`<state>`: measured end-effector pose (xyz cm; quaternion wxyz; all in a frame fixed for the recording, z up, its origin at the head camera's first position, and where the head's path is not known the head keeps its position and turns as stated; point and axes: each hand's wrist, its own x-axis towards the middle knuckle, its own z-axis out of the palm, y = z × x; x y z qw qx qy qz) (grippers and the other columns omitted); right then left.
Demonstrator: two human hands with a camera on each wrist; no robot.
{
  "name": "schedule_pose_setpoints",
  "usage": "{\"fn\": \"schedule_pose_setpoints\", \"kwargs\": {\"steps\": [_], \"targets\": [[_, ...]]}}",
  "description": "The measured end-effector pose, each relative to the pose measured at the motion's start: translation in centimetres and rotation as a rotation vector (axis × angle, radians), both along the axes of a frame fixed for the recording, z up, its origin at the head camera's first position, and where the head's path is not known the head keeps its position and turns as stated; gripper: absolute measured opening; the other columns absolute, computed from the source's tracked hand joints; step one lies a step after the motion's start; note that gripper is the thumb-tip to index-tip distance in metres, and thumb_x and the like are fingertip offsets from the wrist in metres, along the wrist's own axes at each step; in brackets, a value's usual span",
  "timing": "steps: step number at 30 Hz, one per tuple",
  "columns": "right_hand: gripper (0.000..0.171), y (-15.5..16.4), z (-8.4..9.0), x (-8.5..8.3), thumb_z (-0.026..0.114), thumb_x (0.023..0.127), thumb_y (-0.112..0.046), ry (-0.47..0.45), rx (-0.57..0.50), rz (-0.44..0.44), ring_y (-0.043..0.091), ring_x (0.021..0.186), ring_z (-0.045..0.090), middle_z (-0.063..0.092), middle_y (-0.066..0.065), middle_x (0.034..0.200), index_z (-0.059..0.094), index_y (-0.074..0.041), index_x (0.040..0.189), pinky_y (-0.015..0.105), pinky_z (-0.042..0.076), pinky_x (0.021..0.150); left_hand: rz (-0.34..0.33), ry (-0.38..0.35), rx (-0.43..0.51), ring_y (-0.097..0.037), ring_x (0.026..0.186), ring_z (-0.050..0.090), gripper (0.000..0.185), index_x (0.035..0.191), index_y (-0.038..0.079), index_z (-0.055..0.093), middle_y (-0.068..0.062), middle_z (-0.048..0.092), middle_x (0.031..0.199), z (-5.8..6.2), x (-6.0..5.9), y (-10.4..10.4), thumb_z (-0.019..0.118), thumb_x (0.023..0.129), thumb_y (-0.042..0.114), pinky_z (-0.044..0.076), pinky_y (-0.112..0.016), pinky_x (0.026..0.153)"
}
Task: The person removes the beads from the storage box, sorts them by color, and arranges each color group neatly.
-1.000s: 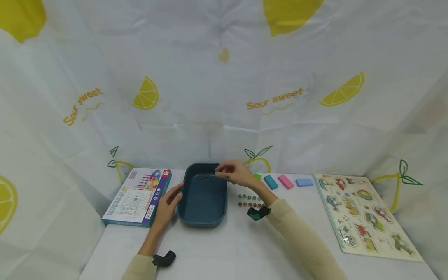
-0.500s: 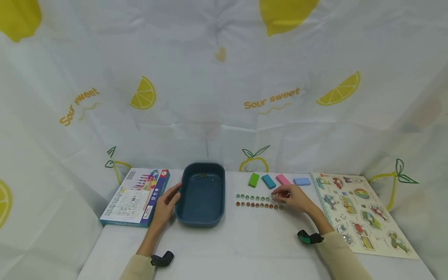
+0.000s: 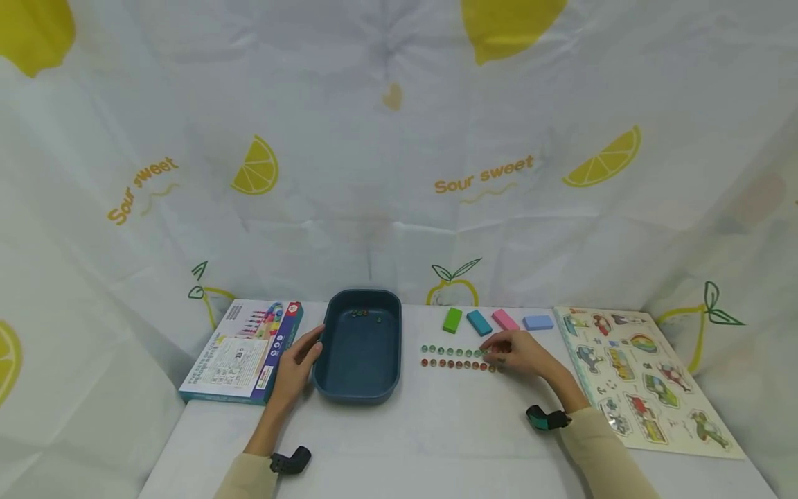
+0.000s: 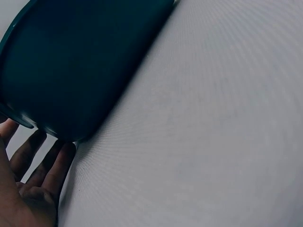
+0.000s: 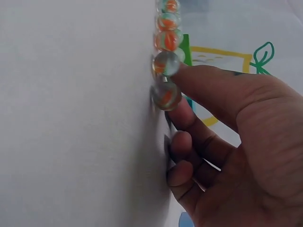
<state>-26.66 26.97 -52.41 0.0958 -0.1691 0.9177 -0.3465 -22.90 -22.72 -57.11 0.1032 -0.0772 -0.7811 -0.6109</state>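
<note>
My left hand (image 3: 296,367) rests with fairly straight fingers against the left side of a dark blue tray (image 3: 357,388). In the left wrist view, several of its fingertips touch the tray's outer wall (image 4: 57,94). Several marbles (image 3: 358,314) lie at the far end inside the tray. My right hand (image 3: 516,352) is at the right end of a row of green marbles (image 3: 450,351), thumb and forefinger pinching a marble there, mostly hidden by the fingers. Just in front runs a row of orange-swirled marbles (image 3: 450,364); in the right wrist view its end marble (image 5: 166,98) overlaps the fingertips.
Behind the rows lie a green block (image 3: 452,320), a teal block (image 3: 479,323), a pink block (image 3: 505,319) and a blue block (image 3: 538,323). A picture puzzle board (image 3: 636,395) lies at the right, a flat printed box (image 3: 240,353) at the left. A lemon-print curtain (image 3: 374,173) hangs behind.
The right hand has gone from the tray's far right corner to the right end of the green row, then shifted slightly left there. The left hand has stayed at the tray.
</note>
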Motion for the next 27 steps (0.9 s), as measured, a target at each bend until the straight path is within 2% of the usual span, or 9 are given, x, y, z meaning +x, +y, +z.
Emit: {"fn": "schedule_pose_setpoints", "kwargs": {"steps": [5, 9, 13, 15, 17, 19, 22, 25, 27], "targets": [[0.02, 0.2, 1.1, 0.0, 0.077, 0.097, -0.018, 0.036, 0.009, 0.036, 0.009, 0.08, 0.057, 0.071, 0.001, 0.092, 0.079, -0.008, 0.114, 0.021, 0.049, 0.068, 0.0, -0.001, -0.004, 0.02, 0.13, 0.05, 0.042, 0.152, 0.013, 0.058, -0.013, 0.056, 0.16, 0.0, 0.0, 0.1, 0.057, 0.111, 0.025, 0.041, -0.003, 0.109], [0.021, -1.3, 3.0, -0.5, 0.073, 0.1, -0.017, 0.118, -0.051, 0.021, 0.013, 0.08, 0.063, 0.076, 0.009, 0.096, 0.078, -0.003, 0.115, 0.022, 0.052, 0.067, -0.002, 0.0, -0.012, 0.019, 0.131, 0.05, 0.043, 0.152, 0.012, 0.058, -0.013, 0.056, 0.16, 0.1, 0.1, 0.1, 0.056, 0.111, 0.026, 0.041, -0.003, 0.108], [0.025, -5.9, 5.7, -1.4, 0.07, 0.103, -0.019, 0.136, -0.187, -0.01, 0.03, 0.083, 0.068, 0.076, 0.02, 0.102, 0.076, -0.002, 0.121, 0.024, 0.055, 0.066, 0.001, 0.001, -0.001, 0.019, 0.13, 0.051, 0.042, 0.151, 0.014, 0.058, -0.012, 0.057, 0.159, 0.1, 0.0, 0.0, 0.057, 0.111, 0.026, 0.041, -0.003, 0.108], [0.029, -9.1, 6.6, -2.1, 0.07, 0.103, -0.021, 0.118, -0.264, 0.001, 0.036, 0.087, 0.071, 0.076, 0.022, 0.106, 0.075, -0.002, 0.124, 0.026, 0.058, 0.068, 0.0, -0.001, 0.001, 0.019, 0.13, 0.051, 0.043, 0.151, 0.014, 0.058, -0.011, 0.057, 0.159, 0.0, 0.0, 0.0, 0.057, 0.111, 0.027, 0.041, -0.003, 0.109], [0.032, -12.5, 7.3, -2.9, 0.07, 0.104, -0.021, 0.078, -0.333, 0.025, 0.038, 0.093, 0.072, 0.077, 0.024, 0.111, 0.072, -0.001, 0.129, 0.033, 0.063, 0.075, -0.002, 0.0, -0.006, 0.018, 0.131, 0.051, 0.043, 0.152, 0.015, 0.058, -0.011, 0.056, 0.16, 0.0, -0.1, -0.1, 0.057, 0.111, 0.028, 0.041, -0.003, 0.109], [0.037, -16.0, 7.4, -3.7, 0.07, 0.103, -0.02, 0.026, -0.404, 0.044, 0.04, 0.1, 0.074, 0.076, 0.025, 0.117, 0.069, 0.001, 0.133, 0.044, 0.066, 0.084, -0.001, -0.001, -0.01, 0.016, 0.133, 0.052, 0.043, 0.152, 0.015, 0.058, -0.011, 0.056, 0.16, -0.1, -0.2, -0.1, 0.057, 0.111, 0.028, 0.041, -0.003, 0.109], [0.04, -20.9, 6.9, -4.4, 0.07, 0.102, -0.016, -0.06, -0.495, 0.024, 0.049, 0.107, 0.072, 0.075, 0.029, 0.12, 0.066, 0.005, 0.136, 0.058, 0.063, 0.092, 0.003, 0.003, -0.011, 0.007, 0.138, 0.055, 0.043, 0.152, 0.014, 0.058, -0.011, 0.057, 0.159, -0.2, -0.2, -0.1, 0.057, 0.111, 0.027, 0.042, -0.004, 0.108], [0.039, -24.7, 5.5, -4.7, 0.073, 0.1, -0.015, -0.095, -0.529, -0.054, 0.047, 0.102, 0.075, 0.077, 0.028, 0.112, 0.067, 0.007, 0.132, 0.05, 0.066, 0.087, 0.003, 0.004, 0.003, 0.0, 0.14, 0.057, 0.042, 0.151, 0.013, 0.059, -0.011, 0.058, 0.159, -0.2, -0.1, 0.0, 0.058, 0.111, 0.025, 0.043, -0.004, 0.108], [0.036, -26.6, 4.4, -4.8, 0.076, 0.098, -0.013, -0.085, -0.514, -0.116, 0.039, 0.086, 0.078, 0.079, 0.025, 0.103, 0.07, 0.006, 0.127, 0.04, 0.067, 0.076, -0.004, 0.008, 0.001, -0.002, 0.141, 0.057, 0.042, 0.151, 0.012, 0.059, -0.012, 0.058, 0.159, -0.1, -0.1, -0.1, 0.057, 0.111, 0.024, 0.043, -0.005, 0.108]]}}
